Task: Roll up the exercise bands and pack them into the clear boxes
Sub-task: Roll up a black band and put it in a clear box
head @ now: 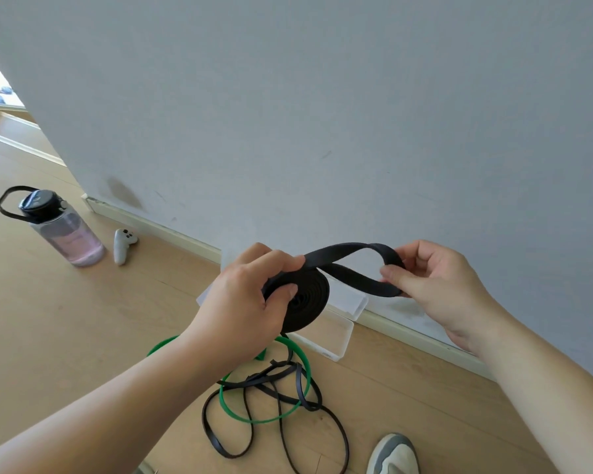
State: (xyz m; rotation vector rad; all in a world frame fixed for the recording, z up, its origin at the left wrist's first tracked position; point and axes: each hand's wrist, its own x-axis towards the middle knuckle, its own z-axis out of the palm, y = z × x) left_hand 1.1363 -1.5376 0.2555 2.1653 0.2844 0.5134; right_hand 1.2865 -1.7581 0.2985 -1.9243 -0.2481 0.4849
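Black band coil (pixel 303 304), pinched by left hand (pixel 243 302), may spring loose if right hand (pixel 439 285), gripping its tail loop (pixel 343 249), slackens.

A partly rolled black band (pixel 310 297) is held above the floor (pixel 83 336). The flat coil is gripped by the left hand (pixel 250 299), with the thumb pressed on its face. The unrolled end forms a twisted loop and is pinched by the fingers of the right hand (pixel 435 285). Two clear boxes (pixel 341 338) are positioned against the skirting of the wall (pixel 322 114), directly below the coil. A green band (pixel 304 369) and thin black bands (pixel 300 384) are tangled on the floor. A water bottle (pixel 65 230) and a white controller (pixel 122 244) are located at left; a shoe (pixel 394 455) is visible at bottom.
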